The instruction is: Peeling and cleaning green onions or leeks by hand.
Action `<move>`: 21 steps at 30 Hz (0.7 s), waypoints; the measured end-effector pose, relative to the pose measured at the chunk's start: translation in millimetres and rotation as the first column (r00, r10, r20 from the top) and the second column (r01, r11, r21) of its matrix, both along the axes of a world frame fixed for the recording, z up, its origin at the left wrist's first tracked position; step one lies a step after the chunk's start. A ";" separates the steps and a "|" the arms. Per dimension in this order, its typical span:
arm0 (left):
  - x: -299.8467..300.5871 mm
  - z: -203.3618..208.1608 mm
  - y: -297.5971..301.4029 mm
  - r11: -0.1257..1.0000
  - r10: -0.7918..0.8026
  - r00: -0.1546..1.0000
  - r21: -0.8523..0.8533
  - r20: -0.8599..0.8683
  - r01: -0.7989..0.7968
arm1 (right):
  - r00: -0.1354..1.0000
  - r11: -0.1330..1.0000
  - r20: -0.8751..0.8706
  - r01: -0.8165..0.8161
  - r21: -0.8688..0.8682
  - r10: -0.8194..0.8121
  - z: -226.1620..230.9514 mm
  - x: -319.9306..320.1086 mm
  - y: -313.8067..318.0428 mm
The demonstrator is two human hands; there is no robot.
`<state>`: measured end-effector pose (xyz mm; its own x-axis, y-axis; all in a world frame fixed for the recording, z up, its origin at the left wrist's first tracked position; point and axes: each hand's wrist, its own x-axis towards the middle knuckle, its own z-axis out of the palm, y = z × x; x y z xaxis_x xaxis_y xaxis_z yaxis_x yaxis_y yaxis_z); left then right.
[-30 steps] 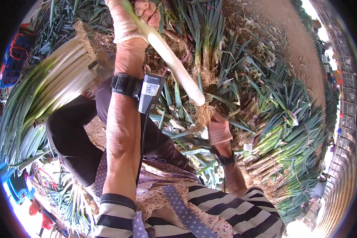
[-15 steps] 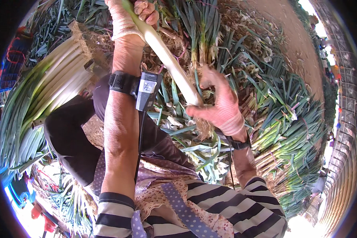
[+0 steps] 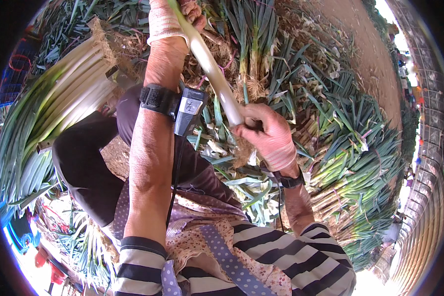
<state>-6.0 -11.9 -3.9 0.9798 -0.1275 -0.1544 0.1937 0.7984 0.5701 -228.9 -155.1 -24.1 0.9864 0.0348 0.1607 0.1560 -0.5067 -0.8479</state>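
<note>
Head view: piled green onions (image 3: 355,165) spread right, a row of leeks (image 3: 71,91) left; the left forearm (image 3: 150,172) blocks part of the trousers (image 3: 89,172). One pale leek (image 3: 213,74) slants between, left hand (image 3: 166,20) wrapped around its stalk, right hand (image 3: 272,137) pinching its root end.

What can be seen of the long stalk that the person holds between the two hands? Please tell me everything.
The leek-like stalk is long, slim and smooth-looking: glossy white along most of its visible length, pale green toward the top edge, where the picture cuts it off. It slants down to the right. The left hand grips its greener part; the right hand touches its white base. Blurred, brownish roots hang below that end.
</note>
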 end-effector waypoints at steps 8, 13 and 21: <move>6.2 0.1 -2.6 0.924 0.256 0.962 0.315 -0.092 -0.216 | 0.928 0.925 0.258 0.324 -0.200 -0.270 8.0 -11.6 7.0; 20.4 -33.2 -0.4 0.902 0.327 0.945 0.296 0.007 -0.314 | 0.956 0.841 0.281 0.220 -0.494 -0.085 5.7 10.1 13.2; -0.9 -5.6 -8.6 0.964 0.173 0.950 0.243 -0.259 -0.109 | 0.973 0.987 0.169 0.156 0.031 -0.159 2.2 -19.0 10.0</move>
